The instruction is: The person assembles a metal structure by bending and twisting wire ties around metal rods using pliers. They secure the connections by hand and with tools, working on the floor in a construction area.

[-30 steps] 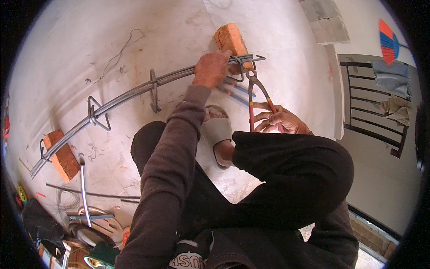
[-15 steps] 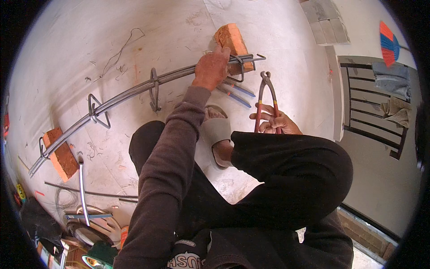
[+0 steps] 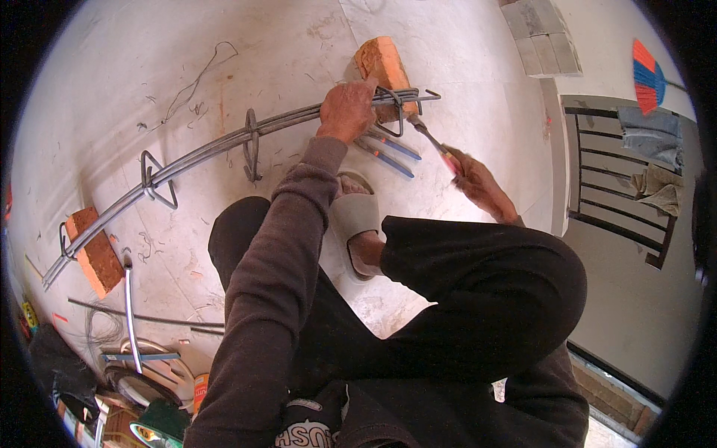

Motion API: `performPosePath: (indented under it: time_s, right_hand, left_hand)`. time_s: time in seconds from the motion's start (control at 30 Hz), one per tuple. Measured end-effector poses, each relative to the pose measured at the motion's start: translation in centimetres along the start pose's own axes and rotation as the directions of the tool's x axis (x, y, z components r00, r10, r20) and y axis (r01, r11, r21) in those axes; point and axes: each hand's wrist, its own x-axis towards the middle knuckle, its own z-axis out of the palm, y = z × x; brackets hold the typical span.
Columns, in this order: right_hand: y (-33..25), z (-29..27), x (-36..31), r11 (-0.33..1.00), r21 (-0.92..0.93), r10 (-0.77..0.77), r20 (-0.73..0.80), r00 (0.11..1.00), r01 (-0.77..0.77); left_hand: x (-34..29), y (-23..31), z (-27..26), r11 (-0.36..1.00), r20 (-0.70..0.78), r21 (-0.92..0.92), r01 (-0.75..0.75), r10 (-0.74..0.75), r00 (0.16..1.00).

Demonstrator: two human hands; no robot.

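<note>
A bundle of long steel bars [image 3: 205, 153] with bent wire stirrups [image 3: 252, 145] around it rests on two orange bricks, one at the far right end [image 3: 386, 63] and one at the near left end [image 3: 95, 254]. My left hand [image 3: 348, 110] is closed over the bars close to the far brick. In my right hand [image 3: 478, 183] are end-cutting pincers [image 3: 433, 140] with red handles, blurred by motion. Their jaws are at the stirrup by the far brick; whether they touch it cannot be told. Blue-handled pliers [image 3: 392, 157] lie on the floor below the bars.
My sandalled foot [image 3: 354, 213] is just below the pliers. Grey blocks [image 3: 543, 41] stand at the far right, near a broom [image 3: 648, 75] and a black metal rack [image 3: 620, 183] with cloths. At lower left are a hacksaw [image 3: 146, 358], a metal tube [image 3: 131, 317] and loose bars.
My right hand has lifted the pincers away from my knee, up and left to the bars. The handles, spread before, now look closer together. My left hand stays at the bars.
</note>
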Motion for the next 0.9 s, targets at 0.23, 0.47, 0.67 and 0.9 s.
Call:
performPosePath:
  time_s: [0.23,0.47,0.67,0.9]
  right_hand:
    - [-4.7,-0.8,0.0,0.616,-0.775,-0.283,-0.384,0.879,-0.141]
    - [-5.4,-3.5,2.4,0.321,-0.936,-0.571,-0.312,0.759,-0.143]
    - [-6.0,-5.0,3.1,0.229,-0.957,-0.577,-0.279,0.767,-0.176]
    - [-7.0,-5.5,4.1,0.205,-0.972,-0.614,-0.22,0.758,-0.116]
  left_hand:
    - [0.0,-1.1,0.0,1.0,0.141,-0.003,0.008,-0.007,0.99]
    - [-0.2,-1.2,-0.3,1.0,0.1,-0.006,-0.016,0.017,0.995]
    - [0.1,-1.1,0.2,0.999,0.105,-0.037,-0.016,0.019,0.994]
    - [0.0,-1.4,0.4,0.998,0.085,-0.032,-0.057,0.059,0.995]
